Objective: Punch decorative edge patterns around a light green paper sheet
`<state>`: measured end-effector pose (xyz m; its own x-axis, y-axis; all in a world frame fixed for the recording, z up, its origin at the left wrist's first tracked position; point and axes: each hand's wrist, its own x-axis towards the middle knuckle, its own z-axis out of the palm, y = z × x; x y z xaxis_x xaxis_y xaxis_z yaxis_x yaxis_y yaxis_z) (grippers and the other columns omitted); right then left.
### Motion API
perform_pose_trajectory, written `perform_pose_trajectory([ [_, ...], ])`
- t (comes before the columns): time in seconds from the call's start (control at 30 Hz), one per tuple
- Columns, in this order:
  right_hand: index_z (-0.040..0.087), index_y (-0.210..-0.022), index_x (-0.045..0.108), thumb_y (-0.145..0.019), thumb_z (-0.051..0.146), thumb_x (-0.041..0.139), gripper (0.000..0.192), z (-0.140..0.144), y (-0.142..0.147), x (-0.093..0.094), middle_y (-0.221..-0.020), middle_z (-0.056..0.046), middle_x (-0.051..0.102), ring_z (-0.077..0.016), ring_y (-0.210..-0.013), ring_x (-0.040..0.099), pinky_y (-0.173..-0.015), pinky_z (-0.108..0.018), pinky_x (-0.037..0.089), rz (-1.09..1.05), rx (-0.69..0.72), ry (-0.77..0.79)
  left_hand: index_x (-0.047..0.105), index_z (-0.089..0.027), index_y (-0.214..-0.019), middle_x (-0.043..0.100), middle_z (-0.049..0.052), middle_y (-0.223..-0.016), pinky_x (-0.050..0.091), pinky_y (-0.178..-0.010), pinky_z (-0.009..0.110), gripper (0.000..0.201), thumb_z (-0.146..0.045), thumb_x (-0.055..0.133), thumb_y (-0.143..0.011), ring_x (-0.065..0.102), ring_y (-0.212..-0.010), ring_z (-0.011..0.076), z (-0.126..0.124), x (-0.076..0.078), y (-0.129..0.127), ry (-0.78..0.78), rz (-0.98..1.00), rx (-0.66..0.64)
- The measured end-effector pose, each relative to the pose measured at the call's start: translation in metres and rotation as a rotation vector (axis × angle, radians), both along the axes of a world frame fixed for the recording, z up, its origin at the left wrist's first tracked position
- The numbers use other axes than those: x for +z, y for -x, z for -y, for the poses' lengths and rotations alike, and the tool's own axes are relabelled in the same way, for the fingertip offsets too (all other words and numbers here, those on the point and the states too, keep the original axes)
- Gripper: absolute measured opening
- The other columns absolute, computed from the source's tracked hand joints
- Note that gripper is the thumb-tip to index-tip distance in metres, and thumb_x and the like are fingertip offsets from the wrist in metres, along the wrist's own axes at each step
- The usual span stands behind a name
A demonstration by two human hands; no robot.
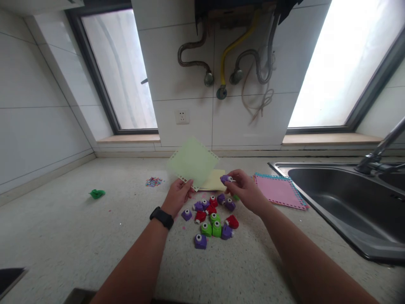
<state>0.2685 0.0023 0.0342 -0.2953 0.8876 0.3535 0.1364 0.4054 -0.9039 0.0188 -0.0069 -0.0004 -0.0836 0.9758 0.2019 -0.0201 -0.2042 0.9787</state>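
A pale green sheet of paper point(193, 162) with small holes punched along its edges is pinched at its lower corner by my left hand point(181, 195). My right hand point(242, 185) grips a purple craft punch point(225, 179) with a white button, to the right of the sheet and apart from it. Below both hands lie several more craft punches: purple ones point(200, 241), green ones point(217, 229) and red ones point(232, 221). Yellow paper point(215, 180) lies flat behind them, partly hidden by the green sheet.
A stack of pink and blue punched sheets point(278, 192) lies at the right, beside the steel sink point(335, 202). Small coloured paper bits point(153, 181) form a pile left of the green sheet. Farther left is a crumpled green thing point(97, 194). The tiled wall point(183, 93) stands behind.
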Motion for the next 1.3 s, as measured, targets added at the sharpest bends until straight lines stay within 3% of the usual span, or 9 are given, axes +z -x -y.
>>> perform_pose_trajectory([
  [0.17, 0.024, -0.099, 0.047, -0.08, 0.034, 0.076, 0.036, 0.003, 0.009, -0.005, -0.098, 0.0, 0.062, -0.0173, -0.084, 0.071, -0.081, -0.034, 0.053, -0.362, 0.056, 0.077, 0.058, -0.015, -0.079, 0.065, 0.002, -0.065, 0.033, -0.041, 0.02, 0.039, -0.053, 0.068, -0.079, 0.049, -0.045, 0.0078, 0.007, 0.004, -0.007, -0.004, 0.032, -0.04],
  [0.33, 0.024, -0.099, 0.046, -0.081, 0.033, 0.075, 0.035, 0.007, 0.017, -0.009, -0.102, 0.0, 0.06, -0.0189, -0.09, 0.072, -0.085, -0.035, 0.055, -0.463, 0.146, 0.127, 0.068, -0.01, -0.07, 0.062, 0.004, -0.056, 0.03, -0.042, 0.021, 0.043, -0.051, 0.067, -0.081, 0.043, -0.041, 0.0062, 0.011, 0.007, -0.012, 0.021, -0.042, -0.088],
  [0.57, 0.025, -0.11, 0.05, -0.079, 0.031, 0.077, 0.041, 0.013, 0.021, -0.004, -0.1, -0.003, 0.068, -0.0204, -0.094, 0.071, -0.086, -0.037, 0.057, -0.412, 0.151, 0.153, 0.07, -0.011, -0.069, 0.063, 0.004, -0.056, 0.032, -0.044, 0.023, 0.043, -0.052, 0.065, -0.083, 0.044, -0.042, 0.0082, 0.011, 0.003, -0.011, 0.016, -0.124, -0.118],
  [0.8, 0.025, -0.102, 0.052, -0.077, 0.031, 0.078, 0.037, 0.016, 0.021, -0.002, -0.095, -0.001, 0.071, -0.0215, -0.093, 0.071, -0.083, -0.038, 0.058, -0.394, 0.17, 0.145, 0.071, -0.012, -0.071, 0.062, 0.003, -0.056, 0.032, -0.044, 0.023, 0.041, -0.051, 0.066, -0.082, 0.045, -0.042, 0.0089, 0.009, -0.002, -0.01, 0.013, -0.148, -0.143],
  [1.3, 0.025, -0.104, 0.054, -0.075, 0.033, 0.079, 0.04, 0.012, 0.019, -0.007, -0.084, 0.0, 0.07, -0.0222, -0.085, 0.072, -0.078, -0.039, 0.058, -0.323, 0.184, 0.141, 0.072, -0.013, -0.072, 0.062, 0.003, -0.055, 0.03, -0.044, 0.024, 0.041, -0.053, 0.066, -0.081, 0.046, -0.045, 0.0102, 0.009, -0.003, -0.009, 0.015, -0.193, -0.101],
])
